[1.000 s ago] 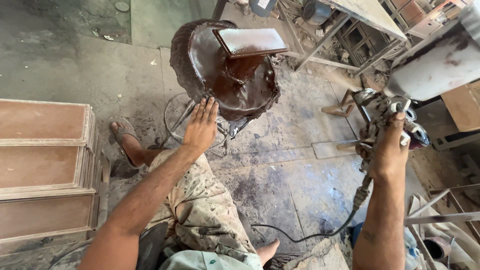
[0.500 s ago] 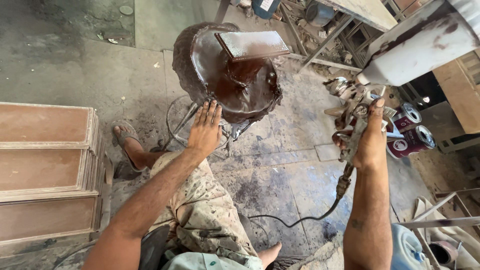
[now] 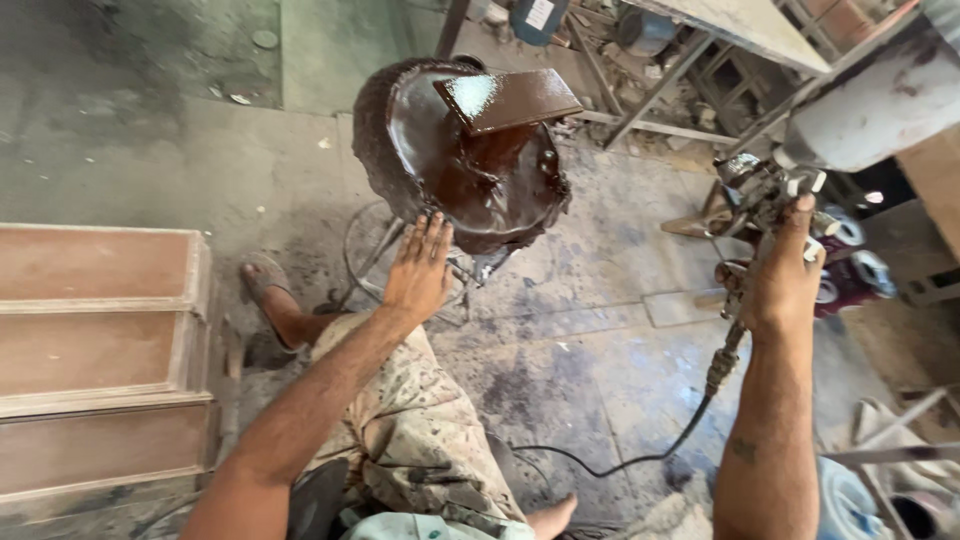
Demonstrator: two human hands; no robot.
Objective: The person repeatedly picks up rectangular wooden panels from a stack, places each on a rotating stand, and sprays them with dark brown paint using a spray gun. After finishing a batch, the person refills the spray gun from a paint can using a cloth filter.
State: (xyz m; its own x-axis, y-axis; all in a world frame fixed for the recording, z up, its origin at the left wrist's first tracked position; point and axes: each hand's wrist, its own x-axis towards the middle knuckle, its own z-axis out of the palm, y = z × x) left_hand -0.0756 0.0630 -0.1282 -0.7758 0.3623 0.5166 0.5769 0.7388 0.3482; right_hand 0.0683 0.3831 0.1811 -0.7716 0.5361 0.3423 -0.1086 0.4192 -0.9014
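Head view: wooden panels (image 3: 100, 350) lie stacked well left of the left hand (image 3: 418, 272). Above its spread, flat fingers, which touch the rim, stands a round turntable (image 3: 440, 170) coated in brown paint, carrying a wet brown board (image 3: 508, 98). The right hand (image 3: 785, 280) grips a spray gun (image 3: 760, 190), hose (image 3: 640, 455) trailing below.

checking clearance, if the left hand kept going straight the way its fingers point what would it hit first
The left hand points up toward the paint-coated round turntable. Its fingertips look already at the lower rim, so it would probably meet that rim first, well before the wet brown board on top; depth is unclear.
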